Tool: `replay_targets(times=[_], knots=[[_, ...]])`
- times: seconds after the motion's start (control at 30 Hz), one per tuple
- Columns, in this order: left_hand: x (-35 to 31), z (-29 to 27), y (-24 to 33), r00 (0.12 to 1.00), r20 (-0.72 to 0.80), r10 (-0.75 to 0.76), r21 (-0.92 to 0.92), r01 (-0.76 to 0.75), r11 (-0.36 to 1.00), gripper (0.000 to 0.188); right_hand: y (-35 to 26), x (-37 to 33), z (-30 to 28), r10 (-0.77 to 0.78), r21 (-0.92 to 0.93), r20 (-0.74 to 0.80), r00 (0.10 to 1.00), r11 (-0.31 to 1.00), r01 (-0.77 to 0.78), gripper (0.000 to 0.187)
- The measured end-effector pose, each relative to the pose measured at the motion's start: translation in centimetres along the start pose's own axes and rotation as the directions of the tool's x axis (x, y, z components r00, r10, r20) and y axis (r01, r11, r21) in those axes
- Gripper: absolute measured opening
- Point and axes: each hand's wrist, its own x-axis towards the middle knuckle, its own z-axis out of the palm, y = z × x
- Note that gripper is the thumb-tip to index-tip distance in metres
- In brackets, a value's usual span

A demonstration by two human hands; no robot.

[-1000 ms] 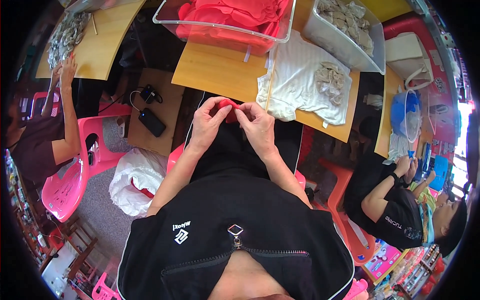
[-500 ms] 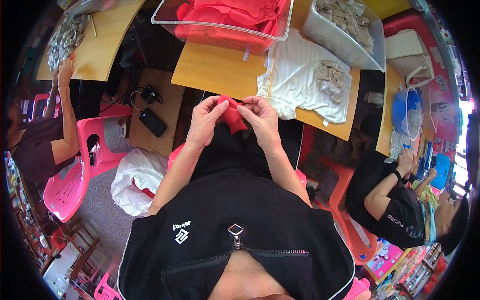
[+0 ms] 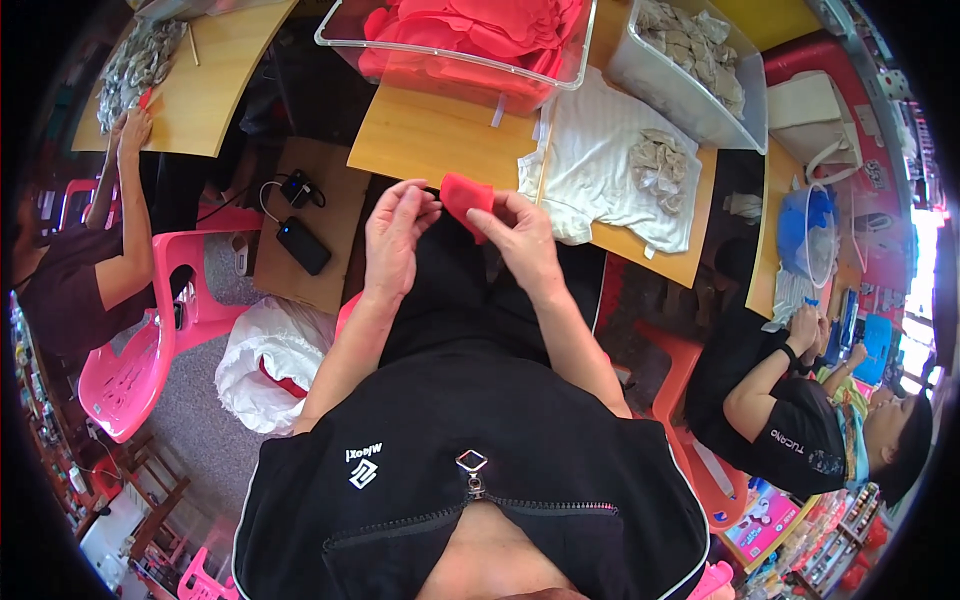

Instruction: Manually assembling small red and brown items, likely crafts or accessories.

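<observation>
A small piece of soft red cloth (image 3: 466, 198), flat and folded over at the top, is held over my lap just off the table's front edge. My right hand (image 3: 522, 245) grips it from the right, thumb on the near face and fingers behind. On its left is my left hand (image 3: 392, 238), apart from the cloth, thumb and fingertips drawn together. Whatever those fingertips may hold is too small to make out.
Ahead on the wooden table (image 3: 400, 140) stands a clear bin (image 3: 450, 58) of red pieces. Right of it are a white shirt (image 3: 590, 140), a beige crumpled bundle (image 3: 660, 170) and another bin (image 3: 655, 75). A white sack (image 3: 240, 365) sits at left; people work on both sides.
My left hand has let go of the red cloth and moved left. The cloth now hangs from my right hand alone, slightly higher and less bunched.
</observation>
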Motion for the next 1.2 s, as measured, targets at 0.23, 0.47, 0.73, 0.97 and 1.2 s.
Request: replay_targets(times=[0.23,0.47,0.73,0.97,1.2], knots=[[-0.3,-3.5,0.8,0.990,-0.140,-0.010,0.028,0.014,0.999,0.021,-4.6,5.7,-1.9,-0.023,0.499,0.326,0.945,0.854,-0.151,0.020],[-1.2,-5.3,0.9,0.991,-0.134,0.015,0.093,-0.003,0.996,0.018,-3.8,9.5,0.4,-0.055,0.058,0.175,0.983,0.997,0.045,0.023],[-1.5,-2.9,1.8,0.976,0.035,0.217,0.574,-0.197,0.795,0.013,-2.9,9.0,0.3,-0.126,-0.540,0.045,0.991,0.831,0.130,0.022],[1.1,-0.4,2.3,0.653,0.396,0.646,0.772,-0.618,0.151,0.033,-4.7,4.7,2.1,0.144,0.165,0.303,0.942,0.966,-0.201,0.025],[1.2,-0.4,1.1,0.992,0.116,-0.049,-0.113,0.062,0.992,0.025,-1.0,3.4,2.1,-0.034,-0.082,0.179,0.983,0.995,0.049,0.031]])
